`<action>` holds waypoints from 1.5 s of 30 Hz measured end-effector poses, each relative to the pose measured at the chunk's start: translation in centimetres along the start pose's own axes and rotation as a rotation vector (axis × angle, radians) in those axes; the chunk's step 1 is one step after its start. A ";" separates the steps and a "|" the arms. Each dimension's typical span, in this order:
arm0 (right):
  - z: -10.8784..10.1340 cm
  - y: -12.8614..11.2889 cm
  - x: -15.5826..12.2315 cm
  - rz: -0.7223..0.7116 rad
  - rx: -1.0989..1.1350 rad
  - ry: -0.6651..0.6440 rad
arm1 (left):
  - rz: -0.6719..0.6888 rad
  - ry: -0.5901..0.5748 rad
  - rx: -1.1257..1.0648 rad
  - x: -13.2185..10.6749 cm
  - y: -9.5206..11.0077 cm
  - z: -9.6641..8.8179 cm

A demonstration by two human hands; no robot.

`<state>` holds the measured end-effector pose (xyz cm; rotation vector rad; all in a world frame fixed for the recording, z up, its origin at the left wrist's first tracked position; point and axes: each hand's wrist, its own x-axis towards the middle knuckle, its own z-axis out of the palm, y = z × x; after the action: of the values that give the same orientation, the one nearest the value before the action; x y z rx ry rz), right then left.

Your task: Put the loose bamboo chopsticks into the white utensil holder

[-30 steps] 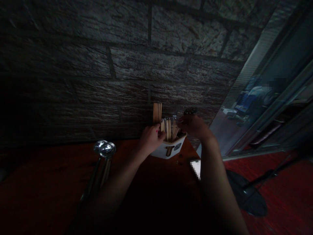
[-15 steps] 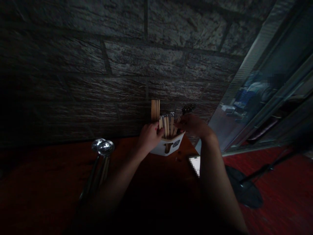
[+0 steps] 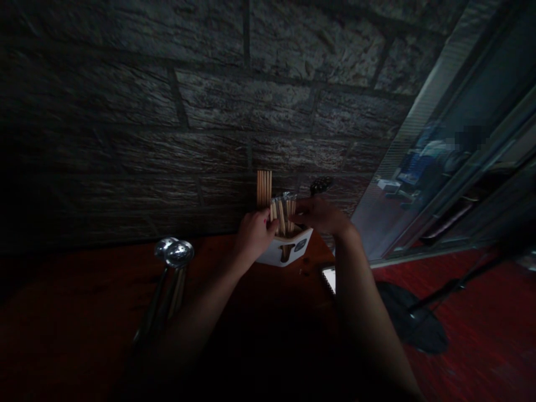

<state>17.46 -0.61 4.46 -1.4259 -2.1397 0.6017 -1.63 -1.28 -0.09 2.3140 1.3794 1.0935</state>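
The scene is very dim; light seems to come from the glass door point(image 3: 452, 167) at right. The table point(image 3: 84, 312) sinks into shadow, and the edges bend and blur.

The chopsticks point(image 3: 263, 188) disappear below into the left hand point(image 3: 252, 237).

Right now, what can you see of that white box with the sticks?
The white box looks like plastic, with a dark label on one face. It stands upright on the red-brown table near the stone wall, full of wooden sticks standing on end. The left hand rests at its left rim; the right hand reaches over it.
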 end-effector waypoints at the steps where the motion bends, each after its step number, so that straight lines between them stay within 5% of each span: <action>1: 0.1 0.2 0.1 -0.004 0.030 -0.016 | -0.004 0.014 0.022 0.0 0.1 0.0; 18: 1.6 0.6 1.1 -0.055 0.350 -0.146 | 0.023 0.032 -0.022 -0.2 0.5 -0.3; 45: 0.8 0.9 0.5 -0.034 0.271 -0.143 | -0.012 -0.020 -0.006 -0.2 0.8 -1.3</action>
<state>17.45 0.13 3.40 -1.2290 -2.0884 0.9664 -2.05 -2.08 1.17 2.3036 1.3786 1.0665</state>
